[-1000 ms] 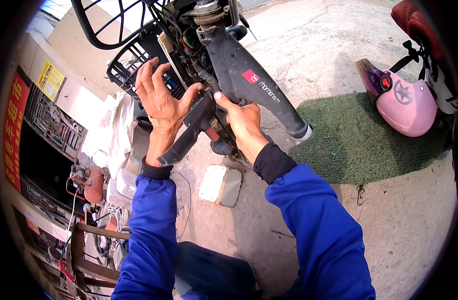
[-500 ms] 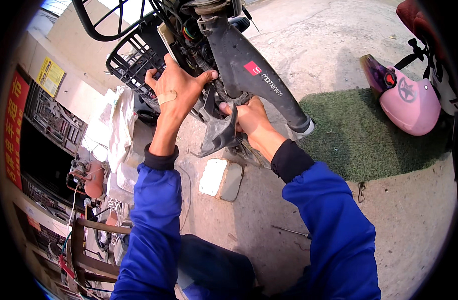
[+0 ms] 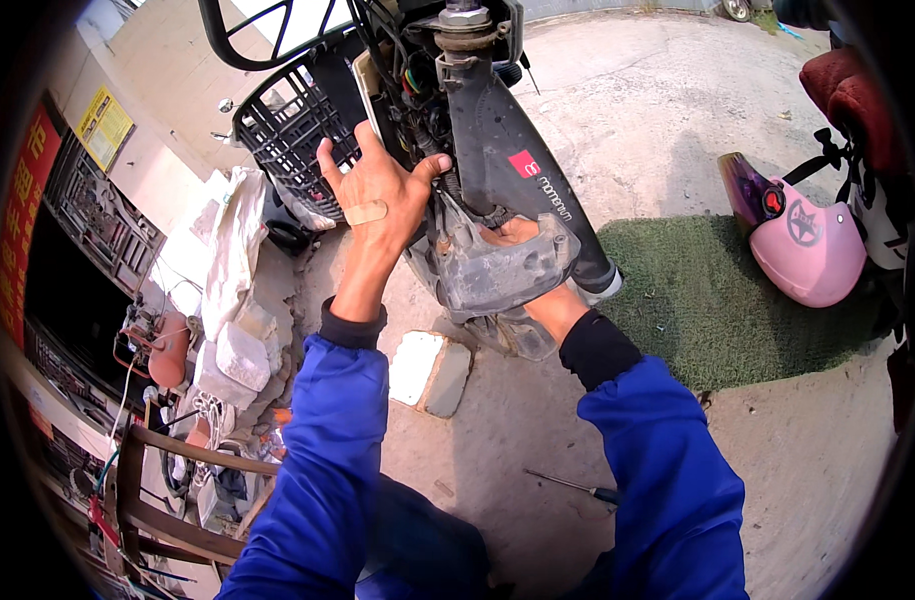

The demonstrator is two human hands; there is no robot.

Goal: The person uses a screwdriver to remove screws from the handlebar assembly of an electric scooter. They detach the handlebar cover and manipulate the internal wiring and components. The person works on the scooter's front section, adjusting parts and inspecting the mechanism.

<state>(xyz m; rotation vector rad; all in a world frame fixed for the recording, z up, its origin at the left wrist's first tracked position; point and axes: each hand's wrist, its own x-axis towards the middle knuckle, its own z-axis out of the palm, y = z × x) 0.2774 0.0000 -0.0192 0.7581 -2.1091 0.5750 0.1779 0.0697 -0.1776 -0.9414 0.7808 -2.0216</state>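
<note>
A scooter stands in front of me with its black front column (image 3: pixel 507 170) and bundled wires (image 3: pixel 422 90) exposed. My right hand (image 3: pixel 525 236) grips a dusty grey plastic cover panel (image 3: pixel 497 265) from behind and below, and the panel hides most of its fingers. My left hand (image 3: pixel 377 195), with a plaster on its back, is raised with the fingers spread. Its thumb rests against the scooter body at the panel's upper left edge, beside the wires. Both arms wear blue sleeves.
A black wire basket (image 3: pixel 287 120) hangs at the scooter's left. A pink helmet (image 3: pixel 802 245) lies by a green mat (image 3: pixel 717 300), next to a red-seated vehicle (image 3: pixel 857 100). A screwdriver (image 3: pixel 577 487) and a pale brick (image 3: pixel 427 370) lie on the concrete. A wooden chair (image 3: pixel 167 480) and clutter stand at left.
The grey panel has swung from edge-on to broad side facing me and risen against the scooter. My right hand slid behind it; my left hand let go and moved up.
</note>
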